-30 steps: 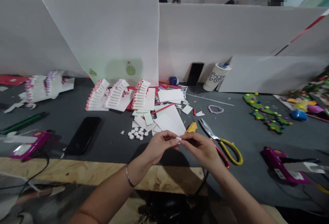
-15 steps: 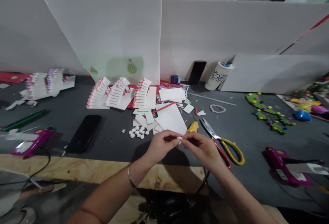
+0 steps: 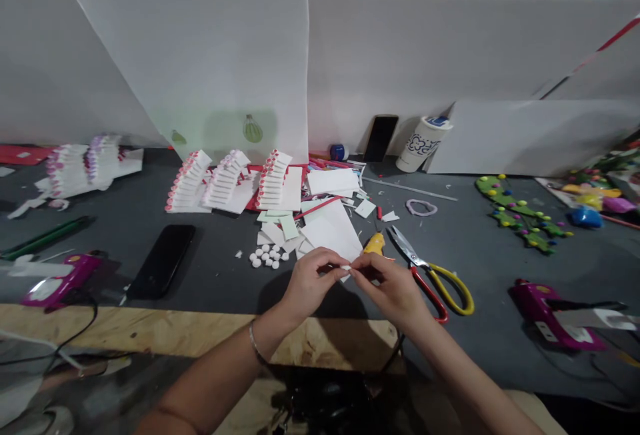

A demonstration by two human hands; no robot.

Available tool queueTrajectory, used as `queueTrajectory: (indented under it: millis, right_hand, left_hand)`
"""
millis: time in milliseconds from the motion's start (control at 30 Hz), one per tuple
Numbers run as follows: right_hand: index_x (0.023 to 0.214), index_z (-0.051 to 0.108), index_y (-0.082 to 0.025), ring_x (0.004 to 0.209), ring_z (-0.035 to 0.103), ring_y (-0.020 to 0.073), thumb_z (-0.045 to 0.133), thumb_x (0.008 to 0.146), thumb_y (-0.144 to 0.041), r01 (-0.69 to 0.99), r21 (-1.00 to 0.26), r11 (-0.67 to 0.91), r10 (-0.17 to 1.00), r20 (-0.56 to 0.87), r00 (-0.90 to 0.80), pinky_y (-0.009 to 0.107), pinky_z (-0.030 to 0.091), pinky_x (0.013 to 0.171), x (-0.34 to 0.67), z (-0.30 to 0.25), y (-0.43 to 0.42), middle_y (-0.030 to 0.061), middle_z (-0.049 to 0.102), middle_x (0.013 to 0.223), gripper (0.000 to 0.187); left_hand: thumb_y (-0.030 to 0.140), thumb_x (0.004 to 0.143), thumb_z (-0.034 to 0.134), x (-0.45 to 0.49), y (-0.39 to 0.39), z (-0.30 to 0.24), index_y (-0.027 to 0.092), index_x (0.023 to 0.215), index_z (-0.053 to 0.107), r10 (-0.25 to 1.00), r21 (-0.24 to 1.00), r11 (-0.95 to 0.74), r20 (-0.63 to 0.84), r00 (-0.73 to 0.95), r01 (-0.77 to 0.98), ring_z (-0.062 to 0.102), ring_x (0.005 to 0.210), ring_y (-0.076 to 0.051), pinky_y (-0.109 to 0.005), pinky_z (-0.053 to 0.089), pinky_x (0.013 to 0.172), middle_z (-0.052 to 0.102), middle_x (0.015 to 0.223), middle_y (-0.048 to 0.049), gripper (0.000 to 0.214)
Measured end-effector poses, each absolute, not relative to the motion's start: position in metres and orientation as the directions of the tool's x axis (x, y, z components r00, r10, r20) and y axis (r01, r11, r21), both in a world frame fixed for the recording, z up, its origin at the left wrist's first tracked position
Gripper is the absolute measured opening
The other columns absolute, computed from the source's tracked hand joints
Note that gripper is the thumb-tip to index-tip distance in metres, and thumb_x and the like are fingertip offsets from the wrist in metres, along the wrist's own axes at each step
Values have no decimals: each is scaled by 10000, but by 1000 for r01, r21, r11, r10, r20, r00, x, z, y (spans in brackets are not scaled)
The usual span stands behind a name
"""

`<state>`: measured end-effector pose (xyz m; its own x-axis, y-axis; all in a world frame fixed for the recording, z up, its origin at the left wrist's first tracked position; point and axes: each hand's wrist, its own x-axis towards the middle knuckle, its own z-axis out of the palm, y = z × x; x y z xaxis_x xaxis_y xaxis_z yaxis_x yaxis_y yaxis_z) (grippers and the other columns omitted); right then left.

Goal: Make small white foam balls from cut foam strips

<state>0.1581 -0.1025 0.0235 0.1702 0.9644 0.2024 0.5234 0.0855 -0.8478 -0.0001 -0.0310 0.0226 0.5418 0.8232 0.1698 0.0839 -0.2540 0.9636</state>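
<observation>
Head view, looking forward and down: white partition boards stood along the far side of a long counter, which had a dark grey top and a plywood front edge. At 12 o'clock from the hands lay a loose heap of white foam sheets and offcuts. Just left of it, at 11 o'clock, stood three fanned stacks of red-tipped white strips. A green foam cutout dotted with coloured beads lay well apart at 2 o'clock. A magenta hot glue gun sat at 4 o'clock, and a second magenta hot glue gun sat at 9 o'clock. Nearer on that side, a black smartphone lay flat. At 1 o'clock a patterned paper cup stood beside a dark phone leaning against the boards. Scissors with yellow and red handles lay at 3 o'clock, just beside the right hand. A small yellow tool lay just beyond the fingertips at 12 o'clock, and a cluster of white round pellets sat at 10 o'clock. The left hand, with a metal bangle on its wrist, met the right above the counter's edge. Each grip was pinched closed, fingertips together on a small white piece held between the two hands.
</observation>
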Motion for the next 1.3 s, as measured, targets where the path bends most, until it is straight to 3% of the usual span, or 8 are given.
queueTrajectory:
  millis: [167, 433, 633, 733, 900, 1033, 1167, 1300]
  right_hand:
    - [815, 603, -210, 629, 591, 157, 561, 836, -299, 557, -829, 56, 979, 155, 132, 262, 460, 599, 161, 28, -102, 24, 648, 722, 101]
    - [791, 595, -198, 606, 519, 126, 606, 822, -400, 294, -951, -96, 995, -90, 33, 247, 406, 568, 177, 26, -103, -15, 579, 674, 205]
    - [756, 602, -179, 537, 498, 97, 697, 743, -479, 38, -970, -241, 968, -243, -68, 238, 403, 525, 174, 37, -99, -35, 547, 615, 315]
    - [746, 626, -167, 527, 492, 84, 744, 702, -477, -91, -954, -285, 957, -278, -86, 230, 410, 521, 170, 38, -97, -35, 549, 609, 335]
    - [759, 666, -152, 509, 471, 65, 808, 622, -471, -250, -898, -362, 932, -344, -112, 214, 391, 488, 163, 37, -97, -36, 556, 613, 375]
    - [723, 661, -157, 505, 468, 68, 809, 616, -464, -263, -886, -382, 924, -363, -119, 217, 390, 487, 164, 39, -97, -40, 544, 589, 358]
    - [720, 648, -165, 527, 488, 87, 757, 673, -471, -104, -951, -291, 955, -284, -81, 236, 410, 514, 170, 38, -96, -32, 549, 612, 328]
    - [703, 617, -175, 536, 477, 92, 661, 766, -433, 132, -970, -206, 974, -216, -69, 234, 394, 522, 175, 36, -99, -37, 520, 608, 270]
  left_hand:
    - [251, 794, 655, 0, -33, 22, 182, 856, 708, 825, 946, -255, 106, 555, 198, 634, 714, -147, -245, 487, 676, 712, 813, -26, 107]
    - [230, 758, 684, 0, -31, 24, 166, 790, 695, 777, 958, -233, 78, 625, 169, 603, 735, -147, -238, 464, 684, 683, 794, -28, 72]
    - [274, 739, 704, 2, -33, 22, 148, 780, 650, 786, 998, 47, -10, 618, -43, 547, 608, -118, -232, 443, 606, 629, 702, -8, 142]
    - [328, 736, 720, 3, -37, 22, 149, 782, 637, 806, 989, 78, 11, 592, -125, 549, 635, -126, -237, 439, 616, 618, 710, -14, 203]
    - [355, 738, 736, 3, -38, 20, 153, 744, 661, 836, 988, -91, 144, 529, -126, 538, 712, -134, -239, 421, 662, 593, 764, -26, 215]
    - [336, 759, 718, 3, -36, 21, 154, 760, 651, 804, 984, -78, 158, 573, -161, 538, 707, -128, -234, 429, 665, 584, 755, -19, 193]
    - [260, 809, 657, 1, -33, 23, 159, 822, 655, 750, 965, -258, 227, 621, -40, 563, 711, -132, -235, 456, 661, 624, 792, -34, 102]
    - [202, 878, 556, -3, -34, 19, 183, 1017, 666, 606, 773, -626, 402, 686, 101, 608, 819, -162, -271, 498, 737, 664, 927, -73, 178]
